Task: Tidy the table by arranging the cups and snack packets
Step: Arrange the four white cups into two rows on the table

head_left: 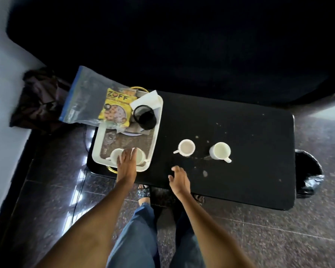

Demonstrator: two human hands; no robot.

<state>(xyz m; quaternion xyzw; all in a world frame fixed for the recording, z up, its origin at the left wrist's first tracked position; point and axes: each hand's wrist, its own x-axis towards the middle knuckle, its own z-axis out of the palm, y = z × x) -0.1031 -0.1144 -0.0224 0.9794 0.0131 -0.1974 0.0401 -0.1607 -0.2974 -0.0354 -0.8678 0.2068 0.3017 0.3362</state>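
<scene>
Partly hidden under the left hand (126, 161): two white cups (116, 155) at the near edge of the white tray (157, 120). Fingers spread flat over both, gripping neither. Right hand (179, 179) open, fingers loosely curled, over the near edge of the black table (249, 180), holding nothing. Two more white cups (186, 147) mid-table, apart, among pale spill marks. Yellow snack packet (117, 107), clear zip bag (85, 97) and black mesh holder (144, 116) at the tray's far end. Beyond: dark unreadable mass. Glossy speckled floor; black-lined bin (307, 175) off the right edge.

Head-worn view, steeply downward, close over black table (240, 171)
</scene>
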